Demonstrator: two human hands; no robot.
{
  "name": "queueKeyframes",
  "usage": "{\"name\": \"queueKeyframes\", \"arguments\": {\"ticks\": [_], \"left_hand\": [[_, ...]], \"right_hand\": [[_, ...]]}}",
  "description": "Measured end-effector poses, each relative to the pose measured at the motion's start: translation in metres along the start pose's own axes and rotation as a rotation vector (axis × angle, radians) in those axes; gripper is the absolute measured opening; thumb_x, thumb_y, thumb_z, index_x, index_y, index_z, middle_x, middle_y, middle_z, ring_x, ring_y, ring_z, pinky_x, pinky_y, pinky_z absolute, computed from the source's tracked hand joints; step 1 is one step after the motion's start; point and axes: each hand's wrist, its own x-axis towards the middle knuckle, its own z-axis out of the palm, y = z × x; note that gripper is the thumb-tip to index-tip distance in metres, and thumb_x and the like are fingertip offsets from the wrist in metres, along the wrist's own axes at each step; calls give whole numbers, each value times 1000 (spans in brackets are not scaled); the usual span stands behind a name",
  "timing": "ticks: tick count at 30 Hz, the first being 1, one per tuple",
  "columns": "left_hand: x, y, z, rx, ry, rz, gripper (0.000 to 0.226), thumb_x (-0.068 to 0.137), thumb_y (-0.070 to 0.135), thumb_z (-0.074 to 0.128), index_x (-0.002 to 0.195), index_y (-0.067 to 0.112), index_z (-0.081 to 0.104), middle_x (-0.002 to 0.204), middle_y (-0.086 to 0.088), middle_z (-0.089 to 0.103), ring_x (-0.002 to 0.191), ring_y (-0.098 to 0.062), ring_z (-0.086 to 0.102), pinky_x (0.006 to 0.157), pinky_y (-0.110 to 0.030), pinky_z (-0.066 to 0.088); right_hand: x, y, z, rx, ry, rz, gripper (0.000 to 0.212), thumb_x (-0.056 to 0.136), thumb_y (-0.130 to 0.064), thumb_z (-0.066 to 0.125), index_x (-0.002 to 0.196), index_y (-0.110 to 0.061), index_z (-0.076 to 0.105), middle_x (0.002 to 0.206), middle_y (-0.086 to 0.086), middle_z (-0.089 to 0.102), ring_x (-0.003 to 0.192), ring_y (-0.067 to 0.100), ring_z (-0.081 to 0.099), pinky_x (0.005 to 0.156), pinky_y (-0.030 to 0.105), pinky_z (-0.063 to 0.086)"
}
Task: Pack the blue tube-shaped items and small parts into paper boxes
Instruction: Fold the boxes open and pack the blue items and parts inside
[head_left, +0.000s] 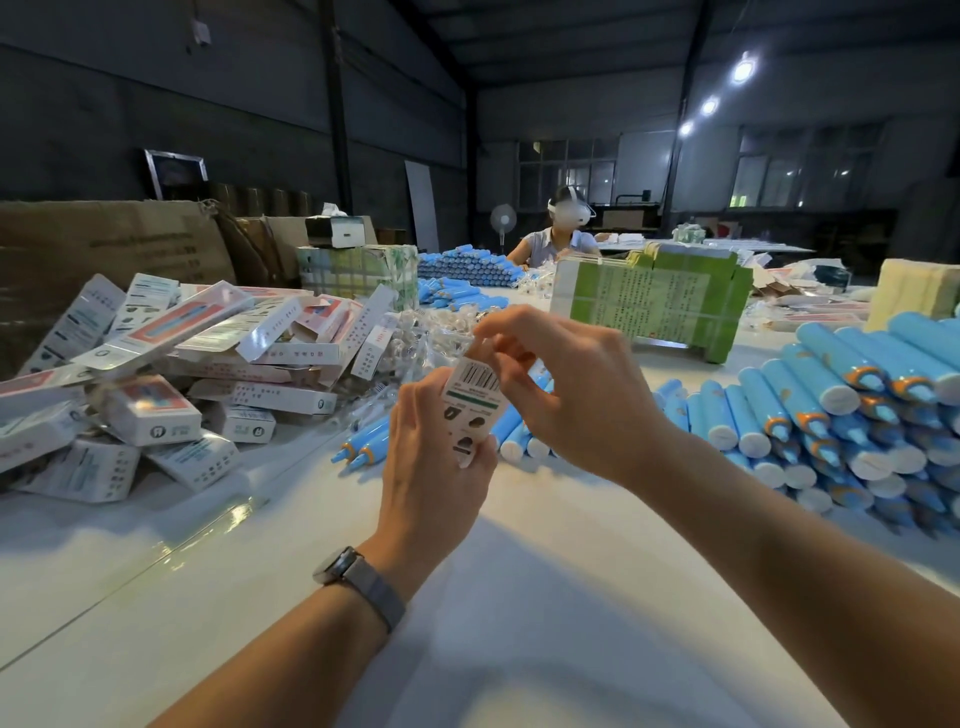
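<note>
Box heap (171, 374) left on table (519, 597), tube stack (841, 410) right, held box (470, 402) between.

Left hand (434, 447) grips an upright paper box (470, 402) above the bench (467, 597); right hand (582, 395) pinches its top flap, blue tubes (831, 405) stacked right.

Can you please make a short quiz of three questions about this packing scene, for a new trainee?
1. True or false: the left hand holds a paper box.
2. Where is the big stack of blue tubes? A) person's right B) person's left C) on the floor
3. Fill in: the right hand pinches the box's ____ end.

Key: 1 true; 2 A; 3 top.
</note>
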Motion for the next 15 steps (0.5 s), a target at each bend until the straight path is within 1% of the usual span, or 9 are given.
{"name": "queueKeyframes", "arguments": {"ticks": [1, 3, 5, 7, 8, 10, 12, 14, 15], "left_hand": [[0, 0, -1, -9, 1, -8, 69, 77, -2, 75, 125, 28, 35, 111, 13, 37, 103, -25, 50, 74, -28, 43], [-1, 1, -2, -36, -1, -33, 69, 78, -1, 76, 124, 31, 34, 112, 9, 39, 104, -27, 51, 75, -34, 46], [0, 4, -4, -75, 3, -95, 66, 80, 5, 77, 120, 35, 34, 113, 6, 43, 105, -21, 51, 77, -24, 44], [4, 8, -6, -147, 18, -198, 61, 83, 12, 77, 112, 40, 31, 112, 7, 47, 100, -3, 52, 73, -8, 44], [5, 10, -7, -202, 13, -257, 59, 86, 17, 76, 111, 41, 28, 114, 7, 48, 98, 4, 53, 71, -4, 44], [6, 13, -8, -356, -52, -334, 43, 93, 31, 68, 112, 34, 29, 123, 2, 53, 104, 5, 56, 74, -4, 46], [4, 16, -9, -525, -150, -360, 27, 97, 43, 53, 116, 33, 36, 126, 1, 57, 110, -4, 58, 82, -12, 48], [3, 19, -9, -594, -186, -352, 27, 95, 37, 43, 121, 33, 40, 117, 12, 62, 105, -3, 60, 82, -14, 49], [3, 20, -9, -596, -190, -334, 32, 95, 34, 41, 126, 33, 42, 113, 16, 64, 103, -2, 61, 81, -15, 50]], "right_hand": [[0, 0, -1, 28, -35, -14, 21, 87, 3, 58, 103, -6, 69, 94, -7, 69, 81, 4, 61, 66, 33, 55], [0, 1, -3, 74, -44, -35, 24, 84, 7, 53, 99, -3, 68, 95, 0, 70, 82, 16, 64, 68, 38, 54], [0, 5, -4, 64, 80, -32, 22, 80, 9, 56, 94, -1, 69, 93, 5, 69, 84, 25, 64, 73, 41, 53], [0, 9, -4, 41, 214, 37, 20, 80, 6, 63, 96, -4, 69, 97, 2, 65, 92, 23, 61, 81, 37, 51], [0, 10, -2, 86, 226, 117, 23, 81, 2, 67, 101, -10, 67, 101, -4, 62, 95, 18, 60, 82, 33, 51], [-2, 12, 3, 254, 120, 329, 35, 83, -10, 74, 108, -29, 59, 106, -16, 57, 95, 9, 59, 80, 27, 53], [-5, 15, 10, 415, -27, 475, 40, 86, -15, 74, 106, -42, 52, 101, -12, 61, 87, 12, 65, 79, 35, 58], [-8, 18, 14, 523, -41, 524, 40, 90, -13, 70, 107, -43, 51, 88, -6, 66, 76, 19, 69, 75, 44, 60], [-9, 19, 15, 569, -8, 537, 42, 90, -12, 69, 110, -44, 49, 85, -5, 68, 74, 20, 70, 73, 44, 60]]}}
